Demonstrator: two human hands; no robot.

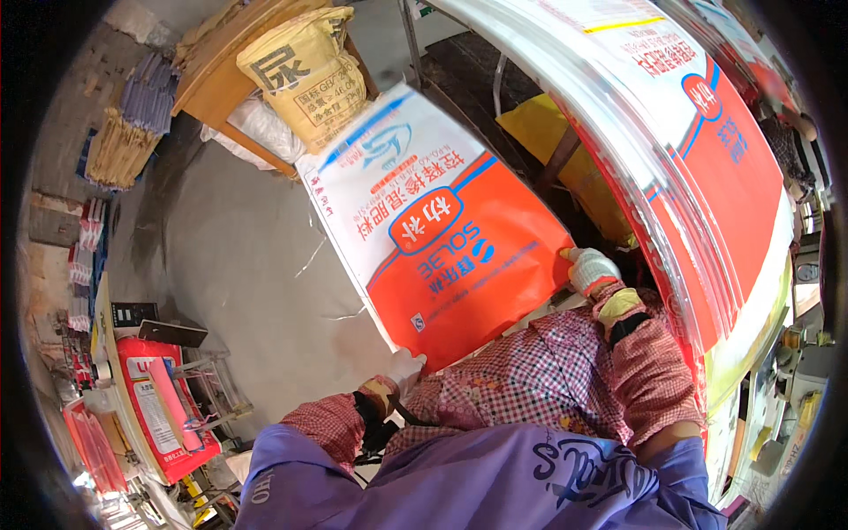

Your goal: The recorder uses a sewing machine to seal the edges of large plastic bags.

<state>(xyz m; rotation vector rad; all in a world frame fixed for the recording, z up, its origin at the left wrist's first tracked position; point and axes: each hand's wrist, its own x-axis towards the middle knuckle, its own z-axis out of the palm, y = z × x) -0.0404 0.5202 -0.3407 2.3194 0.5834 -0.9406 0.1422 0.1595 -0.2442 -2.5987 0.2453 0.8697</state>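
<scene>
A grey concrete floor [238, 256] is lying in daylight. A wooden bench [208, 84] is standing far left, carrying a yellow sack [305, 75]. Bundled bags [124, 146] are leaning along the left wall.

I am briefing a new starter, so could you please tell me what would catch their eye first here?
First, the big orange-and-white printed sack at centre, held up by its lower corners in the gloved left hand and right hand. Next, the tall stack of matching sacks curving along the right, and a yellow sack on a wooden table at upper left.
</scene>
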